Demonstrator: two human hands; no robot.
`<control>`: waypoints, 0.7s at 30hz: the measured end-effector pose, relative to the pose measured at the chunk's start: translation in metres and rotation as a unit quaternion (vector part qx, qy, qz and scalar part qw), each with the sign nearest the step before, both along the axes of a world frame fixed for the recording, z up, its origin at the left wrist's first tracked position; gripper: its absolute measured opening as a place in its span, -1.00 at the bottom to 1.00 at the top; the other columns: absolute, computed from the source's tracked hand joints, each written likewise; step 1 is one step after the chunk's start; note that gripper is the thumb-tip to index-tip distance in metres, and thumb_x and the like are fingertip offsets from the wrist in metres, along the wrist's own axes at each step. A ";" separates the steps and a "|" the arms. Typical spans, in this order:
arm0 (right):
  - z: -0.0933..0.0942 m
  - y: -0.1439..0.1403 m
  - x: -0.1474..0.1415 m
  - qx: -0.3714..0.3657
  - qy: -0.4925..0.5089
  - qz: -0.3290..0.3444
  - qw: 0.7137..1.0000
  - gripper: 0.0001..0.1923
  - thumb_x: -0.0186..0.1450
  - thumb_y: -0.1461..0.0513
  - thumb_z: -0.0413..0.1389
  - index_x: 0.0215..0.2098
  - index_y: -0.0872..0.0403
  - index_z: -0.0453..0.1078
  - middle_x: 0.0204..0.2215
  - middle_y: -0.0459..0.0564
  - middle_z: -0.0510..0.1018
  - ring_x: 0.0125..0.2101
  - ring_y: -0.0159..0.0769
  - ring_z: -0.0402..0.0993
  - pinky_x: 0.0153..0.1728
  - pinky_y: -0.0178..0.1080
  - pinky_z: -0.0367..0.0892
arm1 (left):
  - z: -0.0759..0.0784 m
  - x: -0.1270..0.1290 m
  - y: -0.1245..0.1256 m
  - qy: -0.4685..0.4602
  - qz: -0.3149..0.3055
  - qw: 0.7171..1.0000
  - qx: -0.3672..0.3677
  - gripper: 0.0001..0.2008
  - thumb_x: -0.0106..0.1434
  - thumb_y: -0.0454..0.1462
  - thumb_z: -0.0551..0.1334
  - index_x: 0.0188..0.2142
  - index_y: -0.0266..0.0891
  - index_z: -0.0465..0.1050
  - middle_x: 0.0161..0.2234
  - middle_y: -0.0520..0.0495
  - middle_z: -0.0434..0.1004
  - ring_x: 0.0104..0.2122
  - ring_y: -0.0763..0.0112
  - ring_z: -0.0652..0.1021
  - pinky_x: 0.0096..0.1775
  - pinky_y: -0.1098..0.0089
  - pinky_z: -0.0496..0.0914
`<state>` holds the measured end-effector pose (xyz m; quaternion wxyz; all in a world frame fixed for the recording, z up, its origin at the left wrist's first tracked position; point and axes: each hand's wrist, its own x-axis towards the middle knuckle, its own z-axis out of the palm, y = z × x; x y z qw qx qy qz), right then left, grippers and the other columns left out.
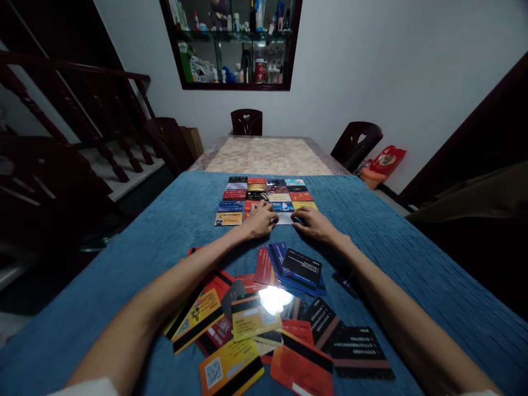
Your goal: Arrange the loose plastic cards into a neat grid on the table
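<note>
A pale, whitish card lies on the blue cloth at the near edge of a grid of cards. My left hand is closed at its left edge, fingers curled, partly covering a red card beside it. From the other side, my right hand pinches the pale card's right edge with thumb and fingers. Just beyond lies a blue card with a white picture, and a yellow card sits above my right hand. At the grid's near left is an orange VIP card.
Between my forearms spreads a loose, overlapping pile of cards, including an orange card, a black card and a yellow card. The blue cloth covers the near table; a patterned tabletop and chairs are beyond.
</note>
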<state>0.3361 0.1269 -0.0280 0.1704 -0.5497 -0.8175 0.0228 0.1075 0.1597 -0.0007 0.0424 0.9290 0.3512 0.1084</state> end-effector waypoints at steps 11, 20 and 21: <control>0.000 0.001 -0.003 -0.007 -0.019 -0.009 1.000 -0.71 0.33 0.17 0.07 -0.05 0.09 0.50 -0.07 0.16 0.52 -0.06 -0.11 0.46 -0.03 -0.16 0.35 | -0.003 0.002 -0.005 0.024 -0.035 0.999 0.017 -0.77 0.28 -0.38 0.10 -0.21 -0.24 0.55 -0.08 -0.20 0.53 0.08 0.05 0.30 0.07 0.00 0.19; -0.003 0.001 -0.004 0.006 -0.029 -0.013 0.999 -0.70 0.34 0.18 0.08 -0.01 0.07 0.48 -0.06 0.14 0.53 -0.06 -0.13 0.46 -0.03 -0.16 0.35 | 0.004 -0.006 -0.015 0.020 -0.026 0.999 0.017 -0.77 0.28 -0.37 0.13 -0.13 -0.22 0.52 -0.03 -0.21 0.53 0.12 0.00 0.29 0.07 -0.04 0.20; -0.002 0.000 -0.004 0.008 -0.030 -0.012 0.999 -0.70 0.34 0.19 0.08 0.00 0.06 0.48 -0.06 0.14 0.53 -0.07 -0.14 0.46 -0.03 -0.17 0.35 | 0.004 -0.007 -0.017 0.014 -0.028 0.999 0.017 -0.76 0.27 -0.37 0.14 -0.11 -0.21 0.51 -0.02 -0.20 0.53 0.13 0.00 0.28 0.07 -0.05 0.20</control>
